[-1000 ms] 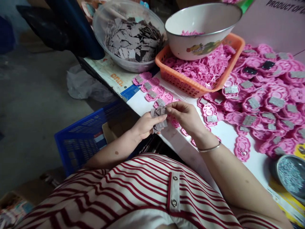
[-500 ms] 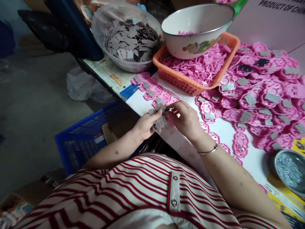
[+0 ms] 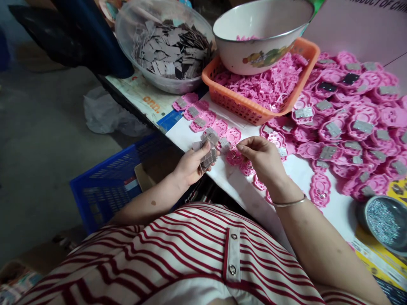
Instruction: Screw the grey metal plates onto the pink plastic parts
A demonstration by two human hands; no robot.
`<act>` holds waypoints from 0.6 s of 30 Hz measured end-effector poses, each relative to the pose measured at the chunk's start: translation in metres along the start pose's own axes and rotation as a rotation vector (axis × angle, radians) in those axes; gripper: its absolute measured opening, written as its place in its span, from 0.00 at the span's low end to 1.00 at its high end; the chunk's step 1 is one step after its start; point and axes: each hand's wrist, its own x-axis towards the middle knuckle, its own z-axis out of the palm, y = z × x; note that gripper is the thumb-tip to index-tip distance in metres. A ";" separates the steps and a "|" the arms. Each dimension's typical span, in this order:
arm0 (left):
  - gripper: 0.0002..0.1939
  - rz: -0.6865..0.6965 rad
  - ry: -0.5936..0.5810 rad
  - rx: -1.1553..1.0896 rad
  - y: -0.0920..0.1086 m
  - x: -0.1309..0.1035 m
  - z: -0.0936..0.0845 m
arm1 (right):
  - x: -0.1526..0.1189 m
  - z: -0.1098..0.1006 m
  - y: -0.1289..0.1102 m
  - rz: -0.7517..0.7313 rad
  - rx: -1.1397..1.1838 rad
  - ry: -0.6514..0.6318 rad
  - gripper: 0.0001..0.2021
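My left hand [image 3: 193, 164] is closed around a bunch of small grey plates [image 3: 209, 157], its thumb pressed on top. Just to the right, a single grey plate [image 3: 224, 145] shows over the row of pink moulded pieces [image 3: 232, 136]. My right hand [image 3: 259, 159] hovers over that row with thumb and forefinger pinched; whatever is between the fingertips is too small to make out. At the far end of the row, several pink pieces [image 3: 185, 101] carry grey plates.
Behind stand a clear bowl of grey plates [image 3: 173, 53] and an orange basket [image 3: 241, 109] of pink parts with an enamel bowl [image 3: 254, 59] on it. Pink pieces are heaped [image 3: 349, 123] at right, near a metal bowl of small shiny parts [image 3: 384, 224]. A blue crate [image 3: 95, 182] sits below left.
My right hand has moved right, away from the plates in my left hand, to above the pink row. The lone grey plate now shows between the hands. The view has shifted slightly.
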 end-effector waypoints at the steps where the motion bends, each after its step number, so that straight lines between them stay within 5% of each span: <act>1: 0.12 0.002 0.003 -0.002 0.000 0.000 0.000 | -0.001 0.000 0.000 0.013 -0.018 0.000 0.14; 8: 0.12 0.075 0.082 -0.054 0.004 0.006 -0.004 | -0.004 0.006 -0.007 -0.091 -0.392 -0.002 0.10; 18: 0.11 0.198 0.190 -0.111 0.026 0.004 -0.023 | 0.013 0.054 -0.035 -0.408 -0.841 -0.387 0.17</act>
